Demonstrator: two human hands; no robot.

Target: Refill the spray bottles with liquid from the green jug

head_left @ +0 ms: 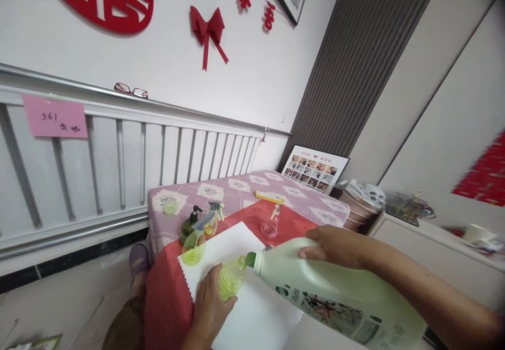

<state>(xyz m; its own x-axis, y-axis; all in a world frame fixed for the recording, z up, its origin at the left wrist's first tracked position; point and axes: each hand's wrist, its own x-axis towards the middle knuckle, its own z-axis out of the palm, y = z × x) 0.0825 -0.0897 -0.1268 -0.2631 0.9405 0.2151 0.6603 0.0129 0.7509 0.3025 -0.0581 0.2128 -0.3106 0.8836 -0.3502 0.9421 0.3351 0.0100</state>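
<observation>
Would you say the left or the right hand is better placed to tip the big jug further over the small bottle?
Probably the right hand: it already grips the jug by its handle, spout at the small bottle. The left hand steadies that bottle.

Right hand point(339, 247) tips a large white jug point(335, 292) into the small bottle point(231, 279) that the left hand point(209, 308) grips
</observation>
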